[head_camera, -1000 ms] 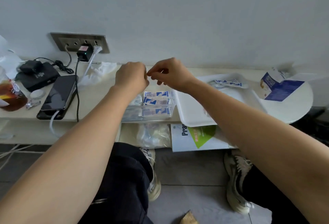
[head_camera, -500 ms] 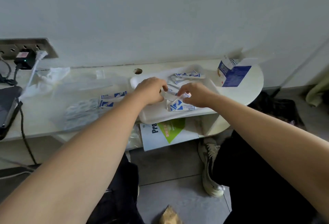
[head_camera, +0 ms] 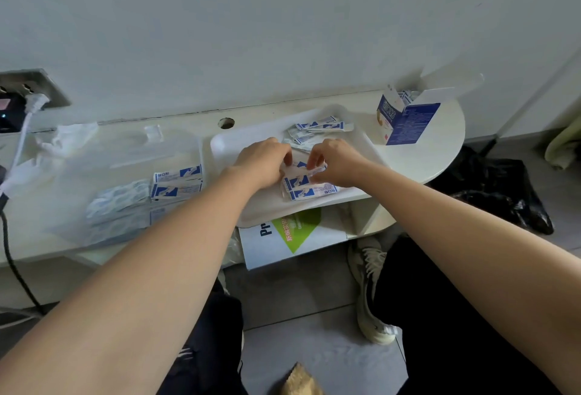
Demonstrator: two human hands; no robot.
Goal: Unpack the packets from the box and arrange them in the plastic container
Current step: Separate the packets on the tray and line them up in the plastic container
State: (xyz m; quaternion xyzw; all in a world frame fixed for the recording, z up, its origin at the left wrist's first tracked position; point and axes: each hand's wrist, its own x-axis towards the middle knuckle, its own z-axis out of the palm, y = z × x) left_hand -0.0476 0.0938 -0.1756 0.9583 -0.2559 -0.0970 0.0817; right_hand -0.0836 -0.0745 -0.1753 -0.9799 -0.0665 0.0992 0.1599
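Packet (head_camera: 301,174) btwn both hands: R hand (head_camera: 338,160) pinches it, L hand (head_camera: 262,159) fingers curled on it (over white tray (head_camera: 232,147)).

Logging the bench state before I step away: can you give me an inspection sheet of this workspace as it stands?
Surface: white round-ended tabletop, partly covered.
Job's things: open blue-and-white cardboard box at the right end, packets showing inside; blue-and-white packets stacked on a white tray, more loose at its far side; clear plastic container left of the tray, some packets in it.
Clutter: crumpled clear wrapper near the wall.
Hands: left hand and right hand both pinch packets at the stack.
Cables: white plug lead and black cable at the left edge.
Surroundings: white-and-green booklet under the tabletop; black plastic bag on the floor, right.
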